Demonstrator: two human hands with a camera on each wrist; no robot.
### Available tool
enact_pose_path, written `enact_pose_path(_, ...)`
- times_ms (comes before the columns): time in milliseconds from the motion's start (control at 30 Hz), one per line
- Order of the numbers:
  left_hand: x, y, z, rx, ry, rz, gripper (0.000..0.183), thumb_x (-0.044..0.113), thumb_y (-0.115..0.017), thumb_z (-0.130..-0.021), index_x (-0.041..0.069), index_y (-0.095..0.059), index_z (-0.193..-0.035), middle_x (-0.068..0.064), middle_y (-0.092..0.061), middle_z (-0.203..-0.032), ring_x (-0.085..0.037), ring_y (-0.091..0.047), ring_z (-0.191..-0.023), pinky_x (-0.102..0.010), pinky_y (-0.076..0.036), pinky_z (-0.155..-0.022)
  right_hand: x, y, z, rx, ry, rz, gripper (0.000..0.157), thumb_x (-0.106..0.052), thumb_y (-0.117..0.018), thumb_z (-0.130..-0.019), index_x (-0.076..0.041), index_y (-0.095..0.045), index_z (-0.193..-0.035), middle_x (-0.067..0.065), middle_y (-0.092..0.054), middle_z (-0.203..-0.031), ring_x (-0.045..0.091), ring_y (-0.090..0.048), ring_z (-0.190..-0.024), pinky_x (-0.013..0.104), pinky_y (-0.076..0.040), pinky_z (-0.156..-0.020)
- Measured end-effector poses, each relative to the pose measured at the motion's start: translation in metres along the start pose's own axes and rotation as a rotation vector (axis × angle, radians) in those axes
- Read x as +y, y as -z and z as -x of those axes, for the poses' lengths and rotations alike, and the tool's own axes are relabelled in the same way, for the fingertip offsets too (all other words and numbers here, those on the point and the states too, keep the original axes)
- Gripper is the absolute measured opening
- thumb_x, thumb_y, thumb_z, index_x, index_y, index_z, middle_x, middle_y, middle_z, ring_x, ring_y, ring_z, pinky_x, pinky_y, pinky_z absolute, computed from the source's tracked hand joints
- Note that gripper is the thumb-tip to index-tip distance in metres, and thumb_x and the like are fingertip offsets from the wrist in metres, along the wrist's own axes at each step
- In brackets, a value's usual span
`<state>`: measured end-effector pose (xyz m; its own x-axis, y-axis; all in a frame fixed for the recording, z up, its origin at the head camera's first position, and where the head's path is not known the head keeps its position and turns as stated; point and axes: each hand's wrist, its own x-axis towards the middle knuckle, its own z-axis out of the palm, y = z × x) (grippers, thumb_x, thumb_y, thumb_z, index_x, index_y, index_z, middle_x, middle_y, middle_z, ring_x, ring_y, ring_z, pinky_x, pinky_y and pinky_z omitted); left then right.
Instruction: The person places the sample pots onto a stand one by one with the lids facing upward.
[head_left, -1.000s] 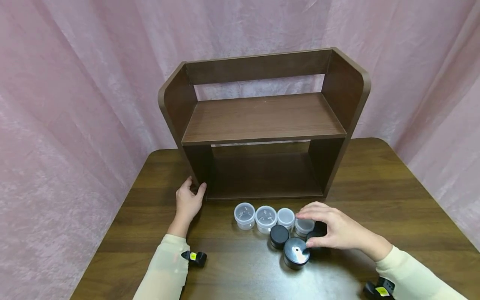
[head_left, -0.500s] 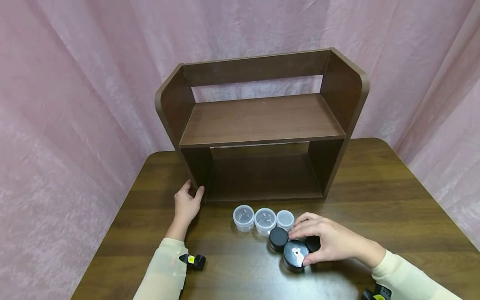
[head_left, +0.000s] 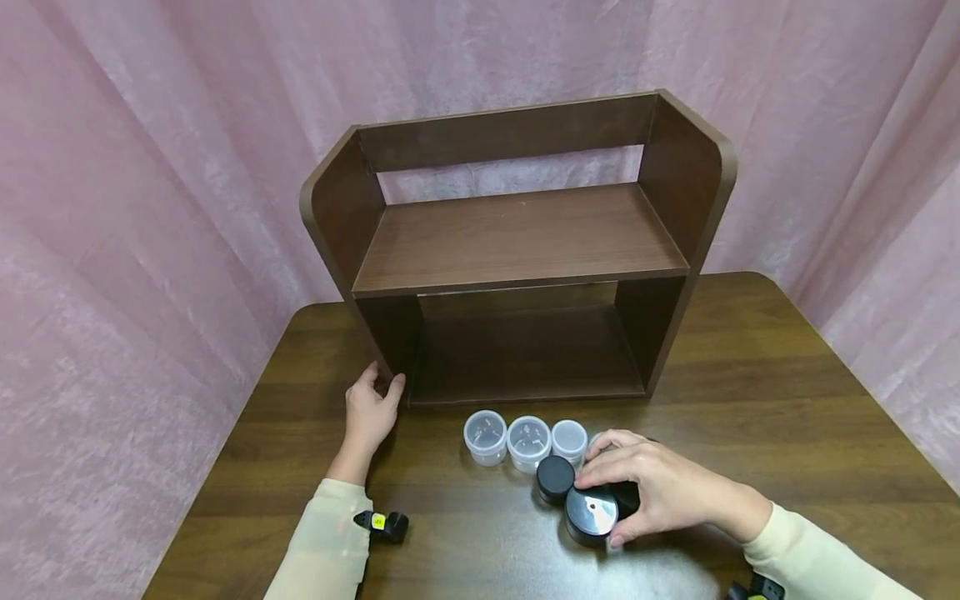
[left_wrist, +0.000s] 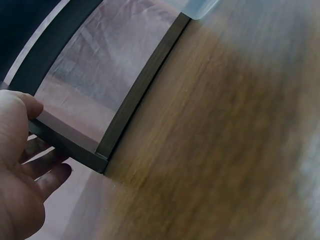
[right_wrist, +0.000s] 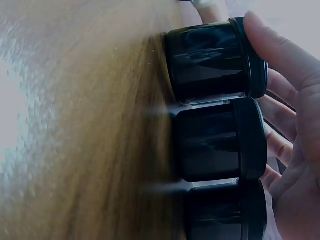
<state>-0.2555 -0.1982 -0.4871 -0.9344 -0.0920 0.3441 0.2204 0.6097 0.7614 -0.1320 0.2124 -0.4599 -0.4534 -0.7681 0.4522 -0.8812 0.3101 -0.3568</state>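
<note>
A brown two-tier shelf [head_left: 517, 237] stands on the table. My left hand [head_left: 369, 421] holds the bottom of its left side panel, thumb in front and fingers behind in the left wrist view. In front of the shelf sit several small lidded containers. My right hand [head_left: 660, 483] grips the nearest black jar [head_left: 592, 512], which has a shiny lid, its thumb and fingers spanning that lid. A smaller black jar [head_left: 556, 477] stands beside it, and another dark one is partly under the hand. In the right wrist view several black jars [right_wrist: 220, 142] stand in a row.
Clear lidded cups [head_left: 485, 437] line up between the black jars and the shelf; the rightmost is mostly hidden by my right hand. Wooden table [head_left: 780, 417] surface extends on both sides. A pink curtain [head_left: 187, 167] hangs behind.
My right hand has moved left and nearer to me, from above the containers to around the shiny-lidded jar. The left hand stays on the shelf's side; the view has shifted slightly.
</note>
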Motion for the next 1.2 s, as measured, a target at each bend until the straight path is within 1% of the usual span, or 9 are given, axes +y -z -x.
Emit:
enact_pose_path(200,0.0,0.001,-0.002,-0.005,-0.007,-0.007,0.058,0.023,-0.064,-0.093,-0.015,-0.045,-0.133,-0.033,-0.055,-0.125,-0.016,-0.046,-0.049,-0.041,-0.05,-0.069,0.001,0.001,0.0,0.003,0.002,0.002,0.066,-0.046,-0.089,-0.059,-0.024,-0.068,-0.117,-0.017,-0.064,-0.113,0.018,-0.053,-0.11,0.028,-0.042,-0.092)
enact_pose_path(333,0.002,0.002,-0.003,-0.001,-0.019,0.005,0.058,0.022,-0.065,-0.092,-0.016,-0.046,-0.132,-0.034,-0.052,-0.128,-0.031,-0.062,-0.082,-0.048,-0.047,-0.089,0.002,0.002,-0.001,0.013,0.021,-0.007,0.065,-0.044,-0.09,-0.059,-0.023,-0.068,-0.117,-0.017,-0.064,-0.112,0.017,-0.054,-0.109,0.023,-0.039,-0.093)
enact_pose_path(400,0.003,0.003,-0.004,-0.007,-0.019,0.015,0.058,0.022,-0.064,-0.093,-0.016,-0.045,-0.132,-0.034,-0.05,-0.129,-0.036,-0.062,-0.083,-0.05,-0.045,-0.093,0.003,0.003,-0.002,0.019,0.038,-0.01,0.064,-0.044,-0.089,-0.061,-0.021,-0.068,-0.117,-0.016,-0.065,-0.112,0.018,-0.054,-0.108,0.022,-0.039,-0.093)
enact_pose_path(467,0.002,0.003,-0.005,-0.015,-0.015,0.014,0.059,0.022,-0.064,-0.093,-0.016,-0.044,-0.133,-0.034,-0.049,-0.13,-0.035,-0.061,-0.087,-0.05,-0.045,-0.095,0.002,0.004,-0.002,0.022,0.054,-0.015,0.064,-0.043,-0.089,-0.062,-0.02,-0.067,-0.117,-0.014,-0.065,-0.112,0.018,-0.054,-0.107,0.021,-0.038,-0.094)
enact_pose_path(567,0.001,0.003,-0.004,-0.031,0.001,0.011,0.059,0.023,-0.063,-0.094,-0.016,-0.043,-0.134,-0.034,-0.048,-0.132,-0.035,-0.054,-0.064,-0.049,-0.048,-0.087,0.001,0.005,-0.002,0.02,0.051,-0.026,0.063,-0.041,-0.089,-0.063,-0.019,-0.067,-0.118,-0.013,-0.066,-0.112,0.018,-0.055,-0.106,0.021,-0.039,-0.094)
enact_pose_path(767,0.0,0.003,-0.003,-0.045,0.017,0.014,0.06,0.024,-0.062,-0.094,-0.014,-0.042,-0.136,-0.032,-0.048,-0.134,-0.031,-0.058,-0.079,-0.047,-0.049,-0.086,0.0,0.01,-0.005,0.03,0.051,-0.042,0.061,-0.039,-0.088,-0.065,-0.018,-0.068,-0.118,-0.011,-0.066,-0.113,0.016,-0.055,-0.107,0.018,-0.038,-0.095)
enact_pose_path(867,0.0,0.003,-0.003,-0.047,0.02,0.024,0.06,0.024,-0.062,-0.094,-0.014,-0.042,-0.136,-0.032,-0.048,-0.134,-0.034,-0.059,-0.077,-0.048,-0.049,-0.084,0.0,0.013,-0.007,0.041,0.063,-0.048,0.06,-0.038,-0.088,-0.066,-0.017,-0.068,-0.118,-0.01,-0.067,-0.114,0.016,-0.056,-0.107,0.016,-0.038,-0.095)
enact_pose_path(1100,-0.001,0.002,-0.002,-0.048,0.022,0.033,0.06,0.024,-0.063,-0.094,-0.014,-0.042,-0.136,-0.032,-0.052,-0.129,-0.038,-0.058,-0.111,-0.049,-0.047,-0.091,-0.003,0.022,-0.01,0.056,0.062,-0.065,0.06,-0.031,-0.09,-0.065,-0.015,-0.068,-0.118,-0.005,-0.067,-0.113,0.015,-0.058,-0.105,0.018,-0.041,-0.093)
enact_pose_path(1200,-0.001,0.002,-0.002,-0.043,0.025,0.037,0.06,0.023,-0.063,-0.094,-0.014,-0.042,-0.135,-0.032,-0.053,-0.128,-0.038,-0.06,-0.105,-0.049,-0.047,-0.091,-0.003,0.026,-0.012,0.079,0.066,-0.068,0.057,-0.029,-0.089,-0.066,-0.014,-0.068,-0.117,-0.002,-0.067,-0.112,0.015,-0.061,-0.103,0.017,-0.042,-0.092)
